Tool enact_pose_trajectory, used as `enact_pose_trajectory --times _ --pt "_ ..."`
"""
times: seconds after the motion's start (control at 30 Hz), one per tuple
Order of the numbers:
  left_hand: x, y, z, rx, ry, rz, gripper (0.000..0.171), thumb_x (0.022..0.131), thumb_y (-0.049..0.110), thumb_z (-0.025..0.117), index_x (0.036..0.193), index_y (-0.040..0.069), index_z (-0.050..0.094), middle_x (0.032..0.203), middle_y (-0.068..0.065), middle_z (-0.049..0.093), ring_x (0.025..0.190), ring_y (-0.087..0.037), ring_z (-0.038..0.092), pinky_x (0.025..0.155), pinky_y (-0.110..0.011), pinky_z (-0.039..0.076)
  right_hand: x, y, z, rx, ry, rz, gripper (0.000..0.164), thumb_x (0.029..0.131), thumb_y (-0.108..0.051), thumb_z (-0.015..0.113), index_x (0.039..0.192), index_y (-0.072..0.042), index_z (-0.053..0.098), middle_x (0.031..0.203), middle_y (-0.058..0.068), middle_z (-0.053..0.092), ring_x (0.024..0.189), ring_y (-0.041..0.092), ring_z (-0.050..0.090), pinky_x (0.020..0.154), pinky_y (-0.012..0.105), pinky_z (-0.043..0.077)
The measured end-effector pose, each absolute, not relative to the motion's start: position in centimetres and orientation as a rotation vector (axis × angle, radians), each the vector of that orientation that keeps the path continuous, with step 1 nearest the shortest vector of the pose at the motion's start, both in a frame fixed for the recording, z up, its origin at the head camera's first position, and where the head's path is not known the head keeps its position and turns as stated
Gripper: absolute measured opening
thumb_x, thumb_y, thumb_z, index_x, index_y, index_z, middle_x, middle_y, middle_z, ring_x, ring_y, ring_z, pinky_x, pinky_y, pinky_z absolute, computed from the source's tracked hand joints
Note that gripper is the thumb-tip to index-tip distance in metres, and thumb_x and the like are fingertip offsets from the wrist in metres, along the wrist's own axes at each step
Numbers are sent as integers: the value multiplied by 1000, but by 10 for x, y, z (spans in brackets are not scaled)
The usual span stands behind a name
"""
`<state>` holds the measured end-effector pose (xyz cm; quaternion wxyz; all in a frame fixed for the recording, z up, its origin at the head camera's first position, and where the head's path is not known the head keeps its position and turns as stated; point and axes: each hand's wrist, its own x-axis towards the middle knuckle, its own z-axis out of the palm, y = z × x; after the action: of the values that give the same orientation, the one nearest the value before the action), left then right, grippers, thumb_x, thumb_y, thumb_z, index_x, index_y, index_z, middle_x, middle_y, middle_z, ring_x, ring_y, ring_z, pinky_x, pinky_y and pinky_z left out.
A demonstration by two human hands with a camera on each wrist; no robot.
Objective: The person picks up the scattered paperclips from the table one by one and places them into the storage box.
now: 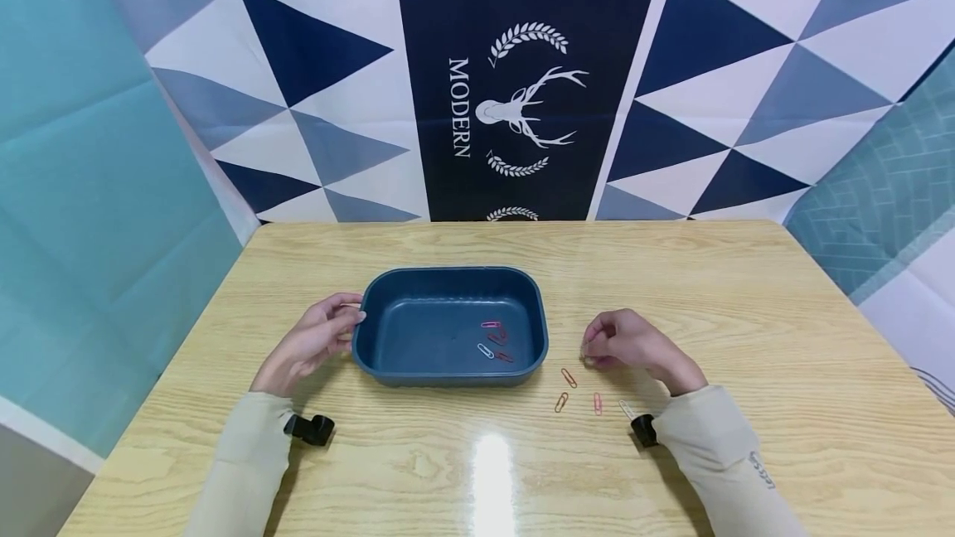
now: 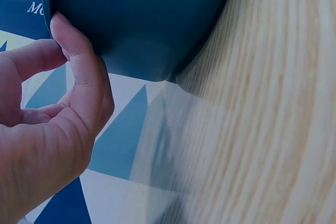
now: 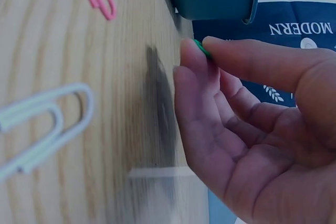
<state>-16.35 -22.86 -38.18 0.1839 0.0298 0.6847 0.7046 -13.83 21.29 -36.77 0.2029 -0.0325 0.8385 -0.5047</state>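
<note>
A dark blue rectangular basin [image 1: 455,378] stands on the wooden table, with several pink, red and white paper clips [image 1: 486,350] lying in its right part. At its left end, my left hand [image 1: 317,338] pinches the rim between thumb and fingers. My right hand [image 1: 627,341] is to the right of the basin, just over the table. Between its thumb and index fingertip it pinches a green paper clip [image 3: 202,49], of which only a small curved bit shows.
Loose on the table near my right hand lie two reddish clips [image 1: 569,378], a pink clip [image 1: 598,403] and a white clip [image 3: 50,124]. A patterned cloth [image 1: 336,106] hangs behind the table's far edge. Black wrist cameras [image 1: 312,430] sit on both sleeves.
</note>
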Motion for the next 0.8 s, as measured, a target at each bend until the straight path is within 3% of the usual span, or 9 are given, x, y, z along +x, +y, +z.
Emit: enact_pose_trajectory --times 0.27,0.8 --pt "-164 -227 -384 79 1934 1991 40 101 5 47 136 -7 32 96 -4 54 72 -9 57 60 -22 52 -140 216 -364 -6 2394 -1508 17 89 3 62 101 10 54 85 10 57 77 15 61 74 33 57" --pt "-163 -228 -383 65 1949 1981 39 101 5 47 135 -8 33 95 -4 54 71 -9 56 60 -22 52 -140 218 -362 12 2366 -1658 23 91 1 61 108 15 54 87 9 65 78 14 64 72 32 56"
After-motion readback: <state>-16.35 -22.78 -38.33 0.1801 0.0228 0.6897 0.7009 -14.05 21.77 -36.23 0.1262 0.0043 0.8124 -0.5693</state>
